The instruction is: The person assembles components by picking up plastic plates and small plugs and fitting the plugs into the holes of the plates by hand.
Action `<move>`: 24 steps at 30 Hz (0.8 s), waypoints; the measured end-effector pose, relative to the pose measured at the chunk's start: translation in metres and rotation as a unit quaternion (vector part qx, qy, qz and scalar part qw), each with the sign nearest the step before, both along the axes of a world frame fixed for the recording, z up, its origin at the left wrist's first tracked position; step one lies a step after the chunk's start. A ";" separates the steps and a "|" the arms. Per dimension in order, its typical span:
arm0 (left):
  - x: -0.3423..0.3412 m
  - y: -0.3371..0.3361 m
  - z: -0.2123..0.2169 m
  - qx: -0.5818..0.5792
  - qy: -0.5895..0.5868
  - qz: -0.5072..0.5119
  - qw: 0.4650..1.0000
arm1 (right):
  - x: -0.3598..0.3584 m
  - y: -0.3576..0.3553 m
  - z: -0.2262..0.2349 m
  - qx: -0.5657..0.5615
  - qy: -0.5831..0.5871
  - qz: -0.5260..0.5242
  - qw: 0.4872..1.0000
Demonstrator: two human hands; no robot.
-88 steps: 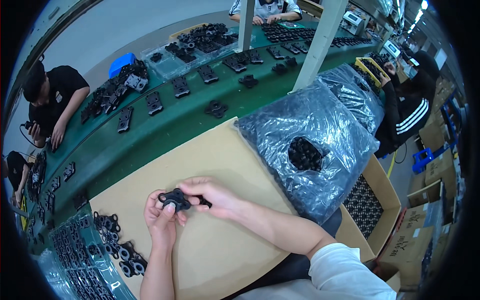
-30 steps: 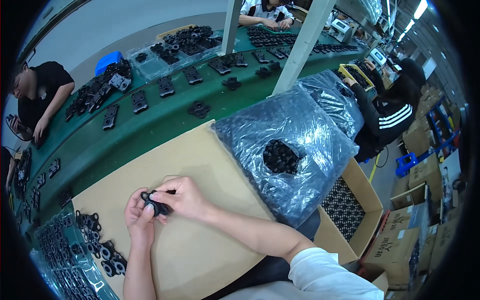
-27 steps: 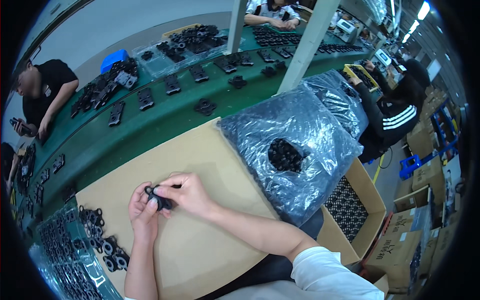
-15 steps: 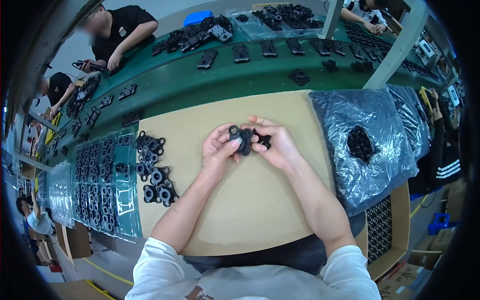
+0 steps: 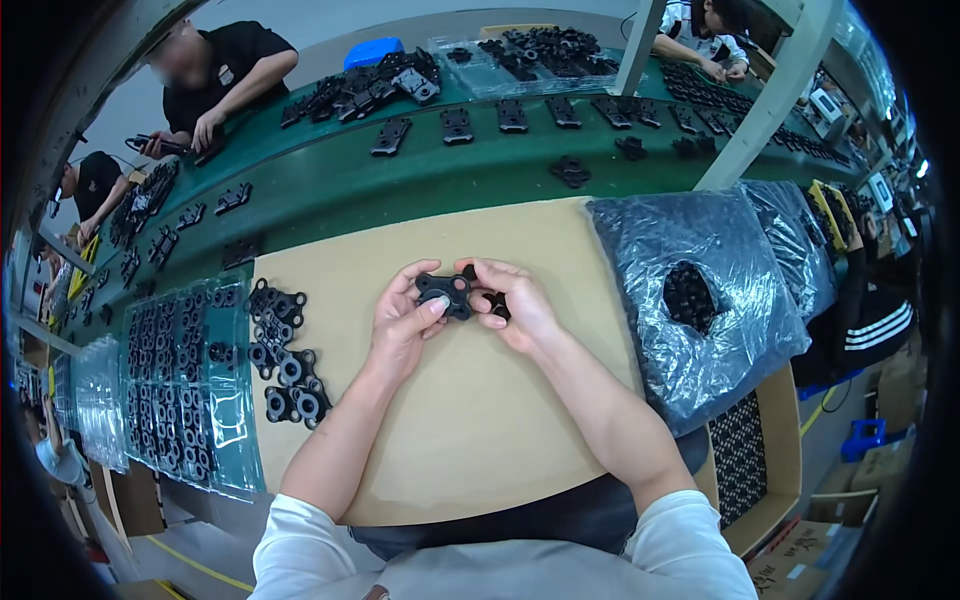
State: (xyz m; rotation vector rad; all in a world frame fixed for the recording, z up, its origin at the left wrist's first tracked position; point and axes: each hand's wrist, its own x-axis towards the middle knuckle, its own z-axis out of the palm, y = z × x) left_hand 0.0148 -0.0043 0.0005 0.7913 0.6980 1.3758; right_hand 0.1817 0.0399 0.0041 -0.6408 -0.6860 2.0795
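Observation:
Above the tan cardboard sheet [image 5: 450, 420], my left hand [image 5: 400, 325] grips a black plastic part with rounded corner lobes [image 5: 443, 291], its thumb pressed on the face. My right hand [image 5: 522, 312] is close against the part's right side. Between its thumb and index finger is a small black piece [image 5: 468, 272], touching or nearly touching the part's upper right corner. Another small black part [image 5: 497, 306] is tucked under the right fingers, mostly hidden. Similar lobed parts with round rings [image 5: 288, 370] lie in a loose pile on the sheet's left edge.
A clear tray of ringed parts [image 5: 180, 385] stands left. At right lies a plastic bag [image 5: 715, 350], torn open over small black pieces [image 5: 688, 298], with a carton [image 5: 785, 480] below. Beyond the sheet runs a green conveyor [image 5: 420, 185] carrying black parts; several people work around it.
The lobed part has turned in my left hand so its broad face shows. My right fingers now bring a small black piece to its upper corner. The whole view has shifted slightly.

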 end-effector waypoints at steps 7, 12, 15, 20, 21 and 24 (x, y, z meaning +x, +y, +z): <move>0.001 -0.001 -0.009 -0.014 0.021 0.022 0.999 | -0.004 -0.004 0.008 -0.070 -0.018 -0.054 0.996; -0.002 -0.001 -0.010 -0.015 0.001 0.001 1.000 | 0.001 -0.006 0.005 -0.003 -0.035 -0.019 0.999; -0.005 0.001 -0.009 -0.031 0.006 0.005 0.999 | -0.006 -0.010 0.004 0.022 -0.072 -0.050 0.996; -0.005 0.000 -0.007 -0.046 0.025 0.017 0.998 | -0.012 -0.012 0.005 0.025 -0.090 -0.083 0.992; -0.005 0.000 -0.007 -0.047 0.030 0.022 0.998 | -0.013 -0.012 0.005 0.011 -0.082 -0.082 0.993; -0.002 -0.003 -0.001 -0.050 0.042 0.038 0.997 | -0.017 -0.013 0.002 0.038 -0.141 -0.098 0.984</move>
